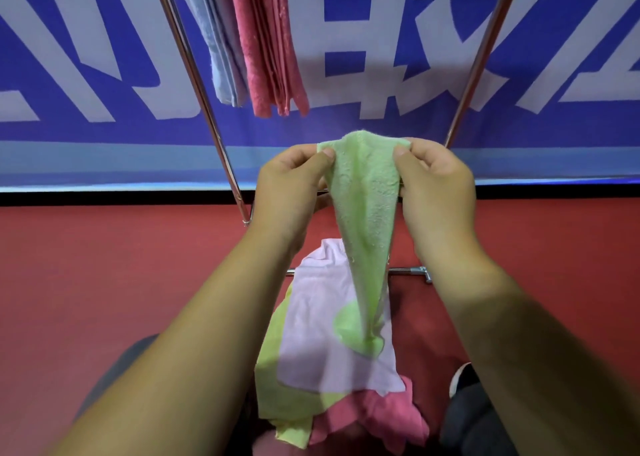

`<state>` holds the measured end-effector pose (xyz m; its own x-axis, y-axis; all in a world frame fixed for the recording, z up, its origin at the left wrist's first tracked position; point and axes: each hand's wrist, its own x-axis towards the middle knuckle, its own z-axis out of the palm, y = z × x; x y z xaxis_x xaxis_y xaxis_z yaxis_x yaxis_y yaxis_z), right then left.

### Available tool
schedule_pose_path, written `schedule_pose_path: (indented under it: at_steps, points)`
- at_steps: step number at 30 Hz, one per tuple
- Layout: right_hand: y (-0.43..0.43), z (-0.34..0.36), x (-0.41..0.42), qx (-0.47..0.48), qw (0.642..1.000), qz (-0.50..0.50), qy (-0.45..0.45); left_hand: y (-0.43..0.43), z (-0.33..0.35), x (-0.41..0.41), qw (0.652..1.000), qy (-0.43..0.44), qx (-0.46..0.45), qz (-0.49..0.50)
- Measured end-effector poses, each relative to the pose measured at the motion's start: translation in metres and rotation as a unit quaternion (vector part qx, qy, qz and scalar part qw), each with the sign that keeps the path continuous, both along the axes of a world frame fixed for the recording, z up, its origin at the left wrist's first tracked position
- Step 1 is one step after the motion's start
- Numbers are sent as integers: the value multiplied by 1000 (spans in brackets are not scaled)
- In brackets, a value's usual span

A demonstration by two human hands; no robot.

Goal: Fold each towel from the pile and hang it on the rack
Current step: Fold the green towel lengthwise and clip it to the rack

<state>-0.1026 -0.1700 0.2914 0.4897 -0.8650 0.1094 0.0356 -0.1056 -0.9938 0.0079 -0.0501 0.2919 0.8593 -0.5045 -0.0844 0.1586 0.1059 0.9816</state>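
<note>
A light green towel hangs between my two hands in the middle of the view. My left hand pinches its top left corner and my right hand pinches its top right corner. The towel narrows downward and its tip touches the pile on the floor, where a pale pink towel lies over yellow-green and deep pink ones. Behind my hands stands the metal rack, with a folded light blue towel and a folded pink towel hanging from its top.
The floor is red. A blue and white banner covers the wall behind the rack. The rack's right leg slants up, and its base bar lies on the floor. A dark shoe shows at lower right.
</note>
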Motion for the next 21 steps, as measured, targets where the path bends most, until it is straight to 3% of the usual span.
schedule_pose_path:
  at_steps: [16,21]
  points:
    - [26,-6,-13,-9,999,38,-1,-12,-11,-34,997,-41,-22,-66]
    - [19,-10,-14,-6,999,42,9,-13,-12,-37,990,-92,7,-103]
